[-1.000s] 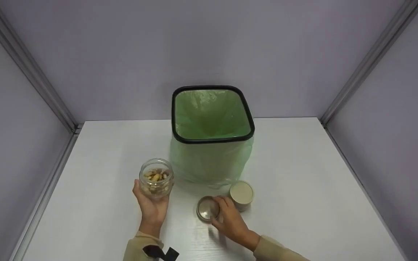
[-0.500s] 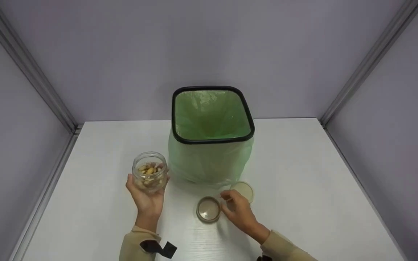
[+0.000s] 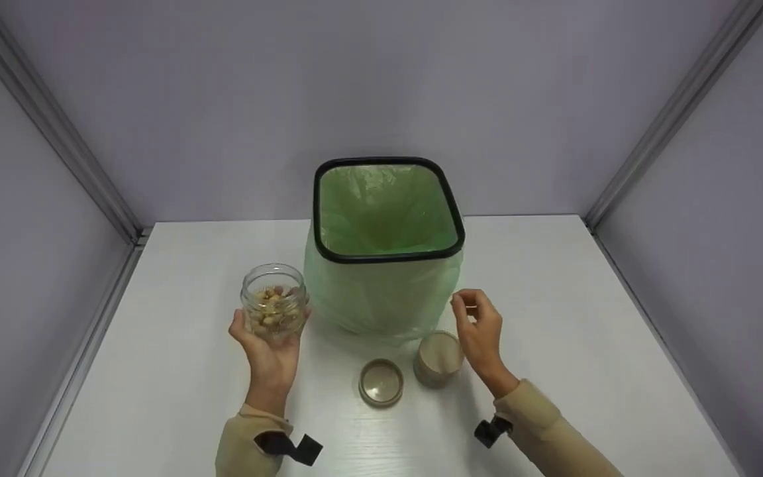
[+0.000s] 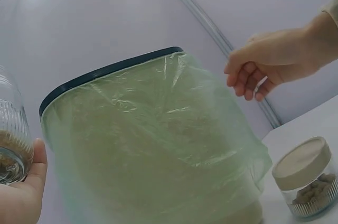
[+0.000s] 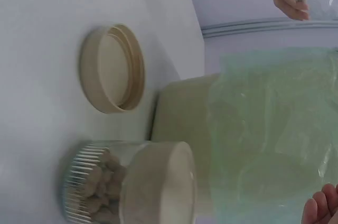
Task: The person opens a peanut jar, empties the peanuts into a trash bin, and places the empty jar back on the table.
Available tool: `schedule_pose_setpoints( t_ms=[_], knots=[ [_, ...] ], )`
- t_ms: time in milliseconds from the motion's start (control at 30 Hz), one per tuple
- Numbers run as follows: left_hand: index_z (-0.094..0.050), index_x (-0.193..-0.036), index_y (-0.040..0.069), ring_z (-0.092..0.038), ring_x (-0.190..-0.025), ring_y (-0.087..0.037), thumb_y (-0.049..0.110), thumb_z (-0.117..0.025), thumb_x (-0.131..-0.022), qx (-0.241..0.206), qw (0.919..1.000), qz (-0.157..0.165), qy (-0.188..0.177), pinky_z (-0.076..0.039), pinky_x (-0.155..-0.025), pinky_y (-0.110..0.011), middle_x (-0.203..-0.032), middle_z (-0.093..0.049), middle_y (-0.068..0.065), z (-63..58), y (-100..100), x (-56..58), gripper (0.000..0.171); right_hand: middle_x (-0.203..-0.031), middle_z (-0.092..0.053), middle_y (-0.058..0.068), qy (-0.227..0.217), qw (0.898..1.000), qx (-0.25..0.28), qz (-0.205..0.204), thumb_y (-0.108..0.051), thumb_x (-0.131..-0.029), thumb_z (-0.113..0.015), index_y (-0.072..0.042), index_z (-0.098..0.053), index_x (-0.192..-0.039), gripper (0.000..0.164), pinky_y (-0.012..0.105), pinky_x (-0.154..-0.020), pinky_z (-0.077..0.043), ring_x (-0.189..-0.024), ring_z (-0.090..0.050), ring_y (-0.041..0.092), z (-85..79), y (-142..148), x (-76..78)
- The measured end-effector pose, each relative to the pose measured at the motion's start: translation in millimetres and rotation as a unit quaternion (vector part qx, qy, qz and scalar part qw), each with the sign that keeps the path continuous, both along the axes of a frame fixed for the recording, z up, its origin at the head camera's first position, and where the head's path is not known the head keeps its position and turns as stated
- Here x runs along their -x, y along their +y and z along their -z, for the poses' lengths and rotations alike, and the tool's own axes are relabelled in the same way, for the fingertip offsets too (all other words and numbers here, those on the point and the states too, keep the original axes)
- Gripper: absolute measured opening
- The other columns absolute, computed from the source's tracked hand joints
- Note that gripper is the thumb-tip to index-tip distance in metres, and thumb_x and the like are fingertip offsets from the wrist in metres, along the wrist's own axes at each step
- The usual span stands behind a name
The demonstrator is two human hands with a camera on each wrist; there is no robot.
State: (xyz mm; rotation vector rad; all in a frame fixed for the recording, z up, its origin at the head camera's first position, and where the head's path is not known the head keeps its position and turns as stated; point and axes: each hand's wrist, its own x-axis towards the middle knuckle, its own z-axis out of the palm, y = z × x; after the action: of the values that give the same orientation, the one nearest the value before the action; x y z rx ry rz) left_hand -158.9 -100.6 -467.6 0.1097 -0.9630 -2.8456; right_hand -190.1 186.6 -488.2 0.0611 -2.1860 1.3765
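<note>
My left hand point(image 3: 272, 361) holds an open ribbed glass jar point(image 3: 274, 311) of yellowish-brown, nut-like pieces from below, left of the bin and above the table. The jar's mouth faces up. My right hand point(image 3: 481, 331) is in the air at the right side of the bin, its fingers loosely bent toward the thumb; I see nothing between them. Below it stands a second glass jar point(image 5: 111, 182) with a beige lid on and brown lumps inside. A loose beige jar lid point(image 3: 381, 383) lies with its hollow side up on the table.
A square bin with a black rim point(image 3: 388, 257) and a green plastic liner point(image 3: 381, 298) stands at the back middle of the white table point(image 3: 554, 371). Grey panels wall in the table at the back and both sides.
My right hand has let go of the loose lid, then moved up and right, past the closed jar. My left hand has shifted the open jar slightly left and farther from me.
</note>
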Motion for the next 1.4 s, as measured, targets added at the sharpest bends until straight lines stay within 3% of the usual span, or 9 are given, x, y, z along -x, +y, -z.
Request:
schedule_pose_setpoints(
  t_ms=[100, 233, 367, 500, 733, 933, 1000, 1167, 1400],
  knots=[
    [-0.012, -0.152, 0.03, -0.062, -0.111, -0.013, 0.061, -0.012, -0.095, 0.003, 1.0, 0.0, 0.005, -0.053, -0.092, -0.027, -0.132, -0.046, 0.004, -2.8, -0.3, 1.3, 0.065, -0.088, -0.064, 0.015, -0.01, 0.999, 0.05, 0.018, -0.005, -0.096, -0.054, 0.007, -0.062, -0.096, 0.013, 0.015, -0.073, -0.046, -0.078, -0.051, -0.009, -15.3, 5.1, 10.4],
    [-0.014, -0.152, 0.027, -0.061, -0.111, -0.01, 0.061, -0.013, -0.096, 0.024, 0.9996, -0.005, 0.01, -0.052, -0.092, -0.026, -0.129, -0.049, 0.005, -8.3, -0.7, 4.1, 0.066, -0.099, -0.062, 0.012, -0.028, 0.995, 0.093, 0.012, -0.01, -0.096, -0.055, 0.006, -0.06, -0.106, 0.019, 0.017, -0.08, -0.044, -0.088, -0.053, -0.002, -34.8, 9.7, 23.3],
    [-0.019, -0.15, 0.023, -0.06, -0.112, -0.007, 0.062, -0.019, -0.096, 0.036, 0.9991, -0.011, 0.022, -0.05, -0.094, -0.025, -0.125, -0.054, 0.006, -15.0, -1.1, 9.1, 0.066, -0.123, -0.058, 0.021, -0.064, 0.99, 0.123, -0.031, -0.013, -0.097, -0.054, 0.006, -0.055, -0.123, 0.032, 0.029, -0.099, -0.043, -0.113, -0.056, 0.016, -49.8, 11.2, 36.9],
    [-0.027, -0.146, 0.024, -0.06, -0.112, -0.008, 0.064, -0.033, -0.095, 0.026, 0.9989, -0.013, 0.036, -0.049, -0.096, -0.025, -0.123, -0.057, 0.006, -22.2, -1.0, 15.5, 0.065, -0.139, -0.05, 0.023, -0.091, 0.982, 0.152, -0.07, -0.015, -0.099, -0.05, 0.005, -0.048, -0.135, 0.041, 0.044, -0.112, -0.036, -0.132, -0.046, 0.031, -58.8, 9.8, 47.7],
    [-0.024, -0.15, 0.023, -0.053, -0.12, -0.01, 0.065, -0.048, -0.09, 0.044, 0.9982, -0.014, 0.039, -0.044, -0.102, -0.02, -0.132, -0.047, 0.005, -33.5, 1.2, 24.8, 0.077, -0.141, -0.05, 0.023, -0.106, 0.976, 0.171, -0.087, -0.016, -0.101, -0.047, 0.004, -0.047, -0.138, 0.042, 0.043, -0.113, -0.037, -0.133, -0.046, 0.03, -64.1, 4.3, 53.9],
    [-0.031, -0.145, 0.015, -0.054, -0.115, -0.011, 0.061, -0.069, -0.079, 0.04, 0.9966, -0.03, 0.066, -0.045, -0.099, -0.019, -0.127, -0.049, 0.002, -43.6, 2.5, 33.2, 0.089, -0.137, -0.052, 0.024, -0.126, 0.971, 0.184, -0.088, -0.017, -0.102, -0.044, 0.004, -0.049, -0.136, 0.041, 0.039, -0.107, -0.039, -0.126, -0.049, 0.028, -66.1, 3.2, 52.3],
    [-0.03, -0.146, 0.014, -0.051, -0.119, -0.011, 0.06, -0.072, -0.075, 0.042, 0.9962, -0.033, 0.069, -0.041, -0.106, -0.022, -0.128, -0.047, 0.002, -47.9, 2.5, 36.5, 0.094, -0.134, -0.054, 0.024, -0.134, 0.971, 0.181, -0.085, -0.019, -0.102, -0.043, 0.004, -0.05, -0.135, 0.041, 0.037, -0.104, -0.04, -0.12, -0.052, 0.022, -66.6, 2.9, 51.3],
    [-0.02, -0.152, 0.01, -0.041, -0.126, -0.013, 0.062, -0.074, -0.072, 0.052, 0.996, -0.036, 0.063, -0.027, -0.12, -0.032, -0.133, -0.04, 0.0, -58.9, 2.3, 44.5, 0.11, -0.133, -0.055, 0.024, -0.136, 0.97, 0.184, -0.087, -0.021, -0.103, -0.043, 0.004, -0.052, -0.134, 0.041, 0.04, -0.105, -0.04, -0.122, -0.053, 0.023, -65.1, 2.8, 49.7],
    [-0.032, -0.148, 0.01, -0.042, -0.124, -0.015, 0.058, -0.075, -0.074, 0.097, 0.9925, -0.054, 0.05, -0.03, -0.117, -0.034, -0.131, -0.042, -0.001, -69.3, 3.5, 54.1, 0.099, -0.141, -0.049, 0.024, -0.142, 0.965, 0.193, -0.105, -0.02, -0.103, -0.043, 0.005, -0.048, -0.136, 0.042, 0.045, -0.116, -0.033, -0.137, -0.043, 0.031, -65.7, 1.6, 49.1]
  ],
)
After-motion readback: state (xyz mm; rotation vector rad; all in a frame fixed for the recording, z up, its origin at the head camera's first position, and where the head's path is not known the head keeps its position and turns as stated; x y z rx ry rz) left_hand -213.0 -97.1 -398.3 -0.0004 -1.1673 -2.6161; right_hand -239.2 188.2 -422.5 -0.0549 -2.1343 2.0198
